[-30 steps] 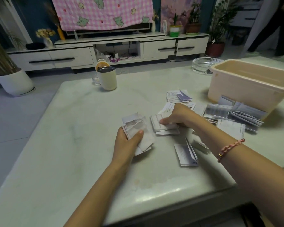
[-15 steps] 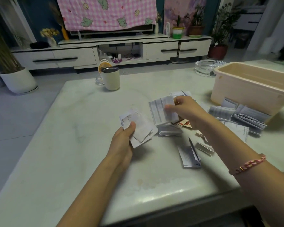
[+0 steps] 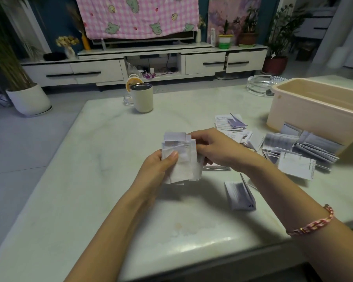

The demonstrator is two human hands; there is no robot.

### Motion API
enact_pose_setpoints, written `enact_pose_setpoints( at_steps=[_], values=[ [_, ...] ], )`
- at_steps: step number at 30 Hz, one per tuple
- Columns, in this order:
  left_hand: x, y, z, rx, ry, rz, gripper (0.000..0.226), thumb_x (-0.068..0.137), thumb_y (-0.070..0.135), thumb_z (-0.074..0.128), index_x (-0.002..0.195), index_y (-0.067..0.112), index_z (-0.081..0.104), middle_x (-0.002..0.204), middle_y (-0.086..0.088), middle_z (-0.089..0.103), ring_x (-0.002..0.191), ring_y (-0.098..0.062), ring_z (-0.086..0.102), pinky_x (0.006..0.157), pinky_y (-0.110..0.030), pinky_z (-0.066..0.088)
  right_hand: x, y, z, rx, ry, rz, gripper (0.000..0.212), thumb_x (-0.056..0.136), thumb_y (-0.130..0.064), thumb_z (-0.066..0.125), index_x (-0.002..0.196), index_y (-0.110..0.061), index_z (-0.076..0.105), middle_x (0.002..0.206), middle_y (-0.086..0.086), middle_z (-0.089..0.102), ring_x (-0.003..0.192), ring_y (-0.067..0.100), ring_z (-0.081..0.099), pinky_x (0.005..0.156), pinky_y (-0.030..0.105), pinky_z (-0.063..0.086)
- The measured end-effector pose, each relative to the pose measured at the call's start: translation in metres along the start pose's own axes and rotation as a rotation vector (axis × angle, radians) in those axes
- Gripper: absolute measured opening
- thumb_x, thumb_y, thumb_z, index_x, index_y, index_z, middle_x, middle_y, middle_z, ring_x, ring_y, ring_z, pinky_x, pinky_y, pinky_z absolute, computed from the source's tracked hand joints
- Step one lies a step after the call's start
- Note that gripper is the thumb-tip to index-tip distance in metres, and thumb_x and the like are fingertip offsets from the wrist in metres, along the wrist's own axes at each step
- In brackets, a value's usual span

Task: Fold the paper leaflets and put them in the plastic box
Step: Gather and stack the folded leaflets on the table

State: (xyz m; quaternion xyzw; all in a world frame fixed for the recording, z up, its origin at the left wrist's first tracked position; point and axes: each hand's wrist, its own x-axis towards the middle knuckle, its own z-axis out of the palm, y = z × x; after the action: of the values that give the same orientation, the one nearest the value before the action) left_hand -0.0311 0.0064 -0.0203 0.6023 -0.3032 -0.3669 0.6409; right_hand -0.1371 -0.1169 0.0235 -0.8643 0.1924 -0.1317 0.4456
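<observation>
A bundle of folded leaflets [image 3: 182, 161] was held above the middle of the table [image 3: 102, 163], its long axis running away from the person and its top edges pointing toward the far side of the room. The left hand [image 3: 155, 169] closed its grip around the bundle's lower left, thumb [image 3: 171, 157] pressed on the front sheet. The right hand [image 3: 214, 148] pinched the upper right edge with curled fingers. More leaflets [image 3: 289, 147] lay scattered to the right, against the plastic box [image 3: 305, 119]. One half-open leaflet [image 3: 239, 193] lay nearer the person.
</observation>
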Motion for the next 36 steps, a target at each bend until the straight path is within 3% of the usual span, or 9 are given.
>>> enact_pose_setpoints(
  at_steps=[2,6,11,18,22,25,30,33,36],
  values=[
    [0.001,-0.003,0.002,0.067,0.034,0.018,0.027,0.096,0.021,0.048,0.114,0.007,0.062,0.107,-0.012,0.069,0.089,-0.024,0.066,0.065,-0.033,0.056,0.0,0.001,0.004,0.091,0.031,0.029,0.028,0.094,-0.003,0.043,0.109,-0.014,0.064,0.079,0.009,0.061,0.062,0.012,0.05,0.052,0.018,0.042],
    [0.004,-0.008,0.004,0.051,0.217,0.06,0.025,0.095,0.019,0.052,0.114,0.004,0.058,0.109,-0.013,0.067,0.098,-0.03,0.064,0.086,-0.044,0.051,-0.004,0.007,0.03,0.444,0.337,0.165,0.024,0.095,-0.027,0.051,0.116,-0.016,0.057,0.102,0.004,0.062,0.085,0.012,0.057,0.076,0.024,0.046],
    [0.0,-0.014,0.007,0.09,0.305,0.083,0.04,0.088,0.014,0.062,0.118,0.019,0.036,0.094,0.004,0.065,0.08,-0.009,0.063,0.068,-0.019,0.052,-0.014,0.014,0.059,0.394,0.335,0.168,0.027,0.09,-0.009,0.056,0.113,-0.018,0.048,0.11,0.005,0.062,0.102,0.02,0.061,0.093,0.041,0.049],
    [-0.005,-0.01,0.011,-0.217,0.016,-0.055,0.025,0.086,0.01,0.06,0.11,0.009,0.065,0.099,-0.005,0.073,0.085,-0.018,0.07,0.071,-0.029,0.058,-0.022,0.002,0.033,0.018,0.275,0.058,0.04,0.084,-0.016,0.065,0.122,-0.017,0.052,0.107,-0.001,0.062,0.098,0.016,0.06,0.088,0.036,0.05],
    [-0.003,-0.01,0.018,-0.255,0.089,-0.045,0.015,0.088,0.007,0.057,0.096,0.016,0.066,0.089,0.002,0.073,0.079,-0.013,0.069,0.075,-0.027,0.056,-0.005,0.008,-0.017,-0.041,0.359,0.082,0.026,0.085,-0.015,0.065,0.11,-0.014,0.06,0.088,0.001,0.065,0.076,0.016,0.06,0.077,0.036,0.052],
    [-0.004,-0.012,0.018,-0.261,0.153,-0.05,0.015,0.088,0.006,0.059,0.093,0.018,0.065,0.09,0.002,0.072,0.083,-0.015,0.067,0.081,-0.03,0.054,0.016,0.039,-0.038,-0.321,0.441,0.217,0.027,0.086,-0.016,0.062,0.112,-0.009,0.06,0.102,0.008,0.065,0.089,0.019,0.058,0.079,0.03,0.046],
    [-0.003,-0.012,0.016,-0.283,0.204,-0.054,0.017,0.088,0.005,0.059,0.095,0.019,0.063,0.096,0.0,0.07,0.085,-0.018,0.067,0.08,-0.031,0.055,0.032,0.076,-0.034,-0.659,0.26,0.488,0.051,0.079,-0.036,0.068,0.118,-0.008,0.051,0.123,0.013,0.056,0.116,0.031,0.049,0.089,0.036,0.041],
    [-0.002,-0.012,0.015,-0.31,0.21,-0.067,0.016,0.089,0.007,0.059,0.097,0.02,0.063,0.097,0.001,0.071,0.087,-0.018,0.067,0.08,-0.032,0.055,0.035,0.074,-0.036,-0.569,0.213,0.568,0.036,0.079,-0.036,0.072,0.1,-0.012,0.055,0.102,0.007,0.067,0.101,0.026,0.061,0.077,0.032,0.045],
    [-0.003,-0.013,0.014,-0.333,0.196,-0.084,0.016,0.089,0.008,0.059,0.099,0.02,0.063,0.098,0.001,0.071,0.088,-0.017,0.067,0.075,-0.028,0.057,0.033,0.07,-0.036,-0.324,0.223,0.561,0.027,0.08,-0.024,0.073,0.082,-0.015,0.049,0.079,0.002,0.068,0.069,0.02,0.067,0.052,0.024,0.043]
  ],
)
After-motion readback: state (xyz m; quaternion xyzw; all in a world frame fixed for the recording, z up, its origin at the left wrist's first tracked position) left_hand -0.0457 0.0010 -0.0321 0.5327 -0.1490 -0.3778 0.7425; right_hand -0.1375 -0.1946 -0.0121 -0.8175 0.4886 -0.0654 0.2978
